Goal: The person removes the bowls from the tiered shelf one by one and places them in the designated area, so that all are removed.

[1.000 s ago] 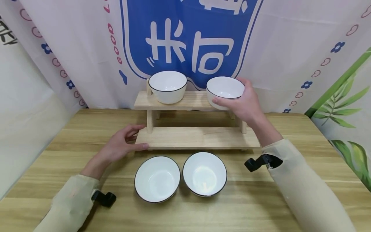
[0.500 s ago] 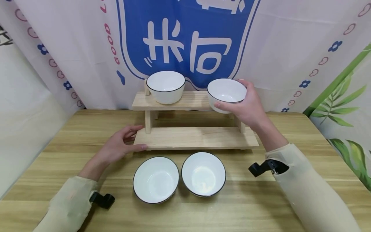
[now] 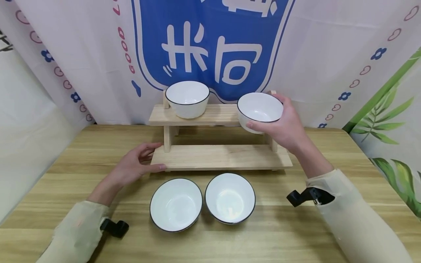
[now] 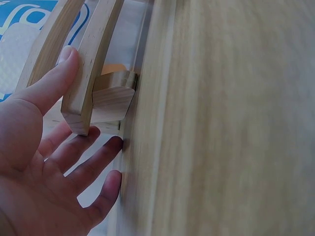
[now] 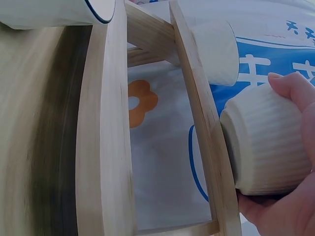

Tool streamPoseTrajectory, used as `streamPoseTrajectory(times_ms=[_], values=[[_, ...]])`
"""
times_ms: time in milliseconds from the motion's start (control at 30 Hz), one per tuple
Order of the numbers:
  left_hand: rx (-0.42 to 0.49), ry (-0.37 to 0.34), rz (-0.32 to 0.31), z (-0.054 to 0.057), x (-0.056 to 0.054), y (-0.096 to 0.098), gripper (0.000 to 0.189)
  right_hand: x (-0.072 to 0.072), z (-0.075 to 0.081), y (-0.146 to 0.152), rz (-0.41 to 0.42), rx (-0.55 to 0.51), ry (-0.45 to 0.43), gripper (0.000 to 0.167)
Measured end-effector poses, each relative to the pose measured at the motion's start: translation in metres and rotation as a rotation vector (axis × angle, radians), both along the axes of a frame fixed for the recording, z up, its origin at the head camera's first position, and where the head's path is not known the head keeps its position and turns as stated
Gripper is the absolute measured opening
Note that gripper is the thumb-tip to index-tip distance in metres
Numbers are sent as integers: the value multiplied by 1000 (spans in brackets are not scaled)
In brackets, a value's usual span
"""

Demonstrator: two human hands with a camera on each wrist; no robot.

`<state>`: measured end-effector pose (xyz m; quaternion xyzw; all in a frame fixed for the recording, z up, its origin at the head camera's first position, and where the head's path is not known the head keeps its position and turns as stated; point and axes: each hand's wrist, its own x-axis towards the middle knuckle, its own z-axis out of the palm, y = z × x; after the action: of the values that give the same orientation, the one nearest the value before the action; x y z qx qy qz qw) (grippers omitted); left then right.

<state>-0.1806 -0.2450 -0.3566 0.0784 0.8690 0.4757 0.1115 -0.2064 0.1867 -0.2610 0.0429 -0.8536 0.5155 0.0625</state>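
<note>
One black-rimmed white bowl, I saw, was gripped in the right hand, upper right of centre; the left hand, fingers loosely spread, touched the two-tier wooden stand, left of centre.

I see a curtained-off tabletop nook, home or studio I can't tell: printed cloth hangs behind the wood-grain table, and leaf-patterned covering lines the right side.
</note>
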Motion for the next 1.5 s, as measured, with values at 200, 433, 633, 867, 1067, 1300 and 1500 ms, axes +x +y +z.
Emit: streamPoseTrajectory(times_ms=[200,433,633,867,1067,1300,1500], values=[[-1,-7,5,1,0,1,91,6,0,5,6,15,-4,121],[-8,0,0,0,-1,1,91,18,0,12,16,35,-12,119],[-7,-1,1,0,-1,1,90,30,-3,21,23,29,-21,113],[5,2,-6,-2,-2,1,90,46,-12,34,48,62,5,112],[2,4,-11,-2,-2,1,90,58,-21,43,96,58,4,113],[2,-1,-5,-1,-1,1,91,71,-33,48,171,68,6,106],[1,-1,-5,0,-1,1,91,81,-42,54,221,71,25,104]])
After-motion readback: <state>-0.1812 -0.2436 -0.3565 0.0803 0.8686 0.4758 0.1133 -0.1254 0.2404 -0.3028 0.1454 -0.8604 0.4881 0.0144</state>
